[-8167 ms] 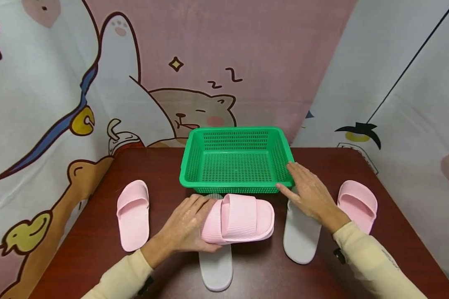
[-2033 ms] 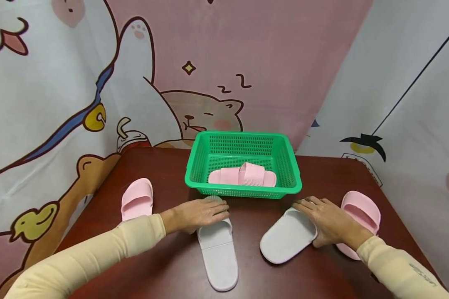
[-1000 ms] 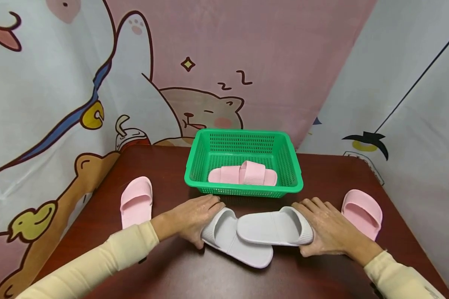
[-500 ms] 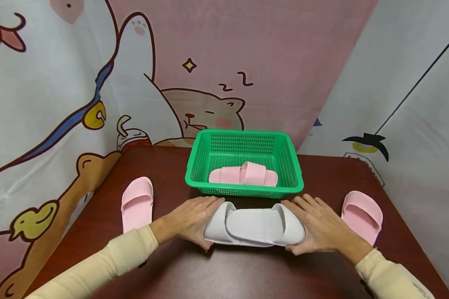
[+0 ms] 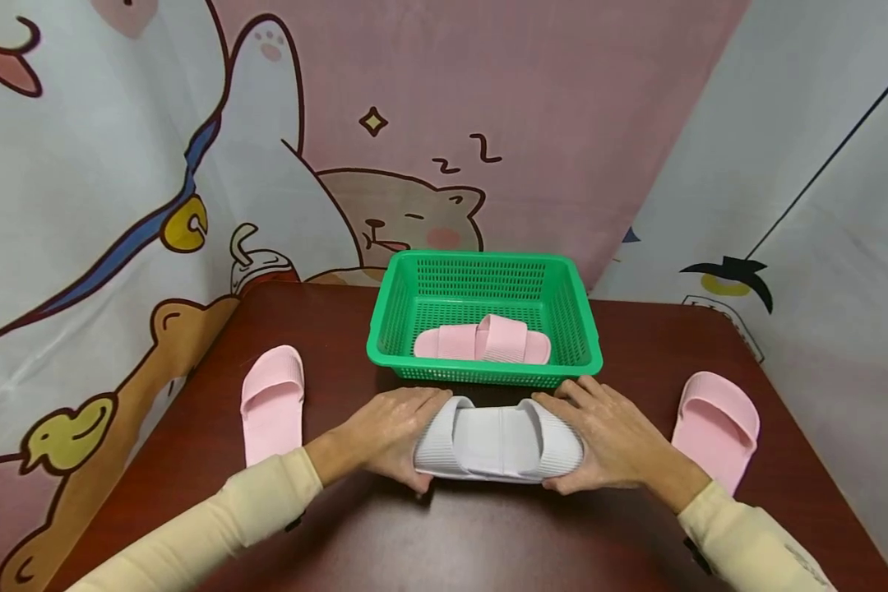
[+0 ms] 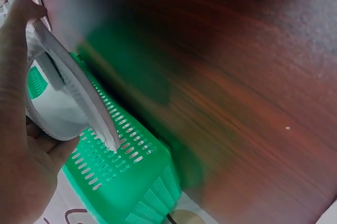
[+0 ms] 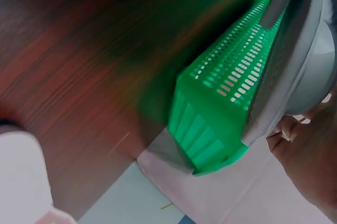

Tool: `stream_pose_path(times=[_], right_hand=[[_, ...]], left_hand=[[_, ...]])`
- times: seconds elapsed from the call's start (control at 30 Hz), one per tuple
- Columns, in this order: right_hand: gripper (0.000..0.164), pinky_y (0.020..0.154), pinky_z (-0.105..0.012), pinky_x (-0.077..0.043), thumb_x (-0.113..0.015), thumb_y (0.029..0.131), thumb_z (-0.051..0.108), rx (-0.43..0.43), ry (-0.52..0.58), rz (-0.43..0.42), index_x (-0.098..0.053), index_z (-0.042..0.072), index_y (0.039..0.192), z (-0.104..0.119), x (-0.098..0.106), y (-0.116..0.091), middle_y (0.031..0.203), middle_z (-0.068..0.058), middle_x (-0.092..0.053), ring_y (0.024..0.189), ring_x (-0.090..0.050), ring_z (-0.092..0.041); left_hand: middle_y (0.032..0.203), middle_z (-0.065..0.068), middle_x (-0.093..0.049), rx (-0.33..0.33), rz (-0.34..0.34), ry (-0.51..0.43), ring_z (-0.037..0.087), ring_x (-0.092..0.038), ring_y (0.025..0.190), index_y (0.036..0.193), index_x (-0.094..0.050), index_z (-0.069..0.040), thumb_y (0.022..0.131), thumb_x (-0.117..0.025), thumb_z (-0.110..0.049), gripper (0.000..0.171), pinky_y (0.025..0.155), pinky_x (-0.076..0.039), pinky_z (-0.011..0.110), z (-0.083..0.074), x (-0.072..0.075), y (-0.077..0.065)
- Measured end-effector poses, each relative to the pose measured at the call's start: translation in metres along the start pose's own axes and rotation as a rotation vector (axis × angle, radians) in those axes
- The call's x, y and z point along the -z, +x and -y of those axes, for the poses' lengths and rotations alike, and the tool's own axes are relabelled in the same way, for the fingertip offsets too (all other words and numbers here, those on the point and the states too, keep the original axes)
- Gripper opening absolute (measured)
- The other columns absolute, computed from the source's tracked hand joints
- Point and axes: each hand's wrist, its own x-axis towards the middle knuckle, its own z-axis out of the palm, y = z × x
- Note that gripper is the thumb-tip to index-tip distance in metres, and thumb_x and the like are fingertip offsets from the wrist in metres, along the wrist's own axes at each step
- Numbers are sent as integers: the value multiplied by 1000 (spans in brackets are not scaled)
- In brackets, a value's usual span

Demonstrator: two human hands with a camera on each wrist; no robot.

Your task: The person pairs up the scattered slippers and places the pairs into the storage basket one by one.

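Two white slippers are fitted together sole to strap in front of the basket, toes pointing outward. My left hand [image 5: 395, 436] grips the toe end of the left white slipper [image 5: 437, 444], thumb at the near side and fingers at the far side. On the other end, my right hand [image 5: 610, 436] holds the right white slipper [image 5: 562, 444] the same way. Both wrist views show the slippers raised over the table beside the basket. Behind them stands a green plastic basket [image 5: 481, 375] with a nested pair of pink slippers [image 5: 503, 339] in it.
A single pink slipper [image 5: 272, 403] lies at the left of the dark red wooden table [image 5: 481, 547]. Another pink slipper [image 5: 716, 427] lies at the right, near my right forearm. A printed cartoon cloth [image 5: 548, 123] hangs behind the table.
The pink pair from my left hand now lies in the basket. My hands have taken hold of the two white slippers, turned them sideways and pushed them into each other.
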Motion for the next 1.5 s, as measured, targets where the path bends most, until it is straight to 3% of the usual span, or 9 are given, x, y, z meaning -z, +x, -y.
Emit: stream_pose_path(times=[0.37,0.6,0.93,1.27,1.5], right_hand=[[103,68,-33,-48,-81,49,77,-43,26,-3,-66,17,131,16,-10,10,105,3,-56,91,-46,-14],[104,69,-32,-48,-80,50,79,-60,38,6,-64,17,132,20,-15,15,106,4,-54,92,-44,-13],[120,77,-35,-48,-80,51,76,-30,52,-64,-52,1,140,31,-36,15,108,-6,-52,95,-46,-19],[127,84,-38,-45,-83,49,73,-40,121,-101,-44,0,146,34,-46,19,111,-6,-52,101,-46,-20],[130,88,-40,-46,-84,49,71,-94,153,-121,-40,1,149,38,-49,16,117,-8,-51,108,-45,-23]], left_hand=[[129,8,-60,-12,-3,57,20,-59,117,144,-45,1,50,-80,-74,125,104,-45,30,-11,-7,9],[127,9,-61,-18,-58,64,21,-61,115,143,-47,1,49,-80,-74,124,100,-47,31,-14,-12,7],[125,7,-61,-17,-66,84,19,-61,110,142,-49,0,48,-77,-78,126,96,-50,29,-21,-15,10],[120,6,-61,-47,-111,94,18,-62,103,138,-52,0,43,-77,-80,127,86,-54,28,-22,-18,14],[121,8,-62,-80,-137,93,18,-62,108,138,-53,-1,46,-76,-78,122,93,-51,28,-20,-11,20]])
